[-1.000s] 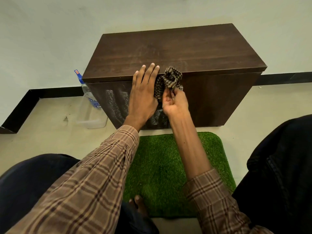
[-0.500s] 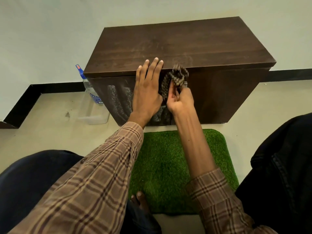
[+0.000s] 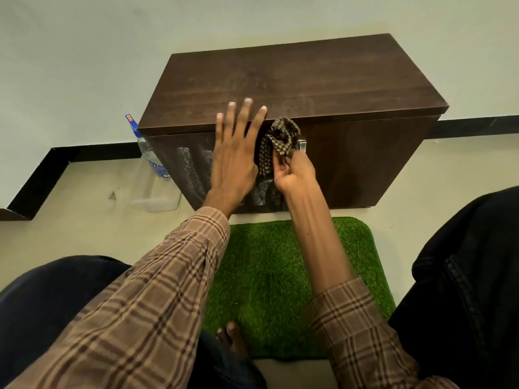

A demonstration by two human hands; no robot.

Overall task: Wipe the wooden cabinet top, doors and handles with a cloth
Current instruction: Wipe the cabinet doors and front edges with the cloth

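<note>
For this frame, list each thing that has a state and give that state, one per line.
cabinet: upright against the wall, doors closed
left hand: fingers straight, pressed flat on the left door
right hand: pinches the cloth
cloth: bunched up, held at the top of the doors beside the metal handle
spray bottle: upright on the floor, left of the cabinet
green mat: flat on the floor before the cabinet
</note>
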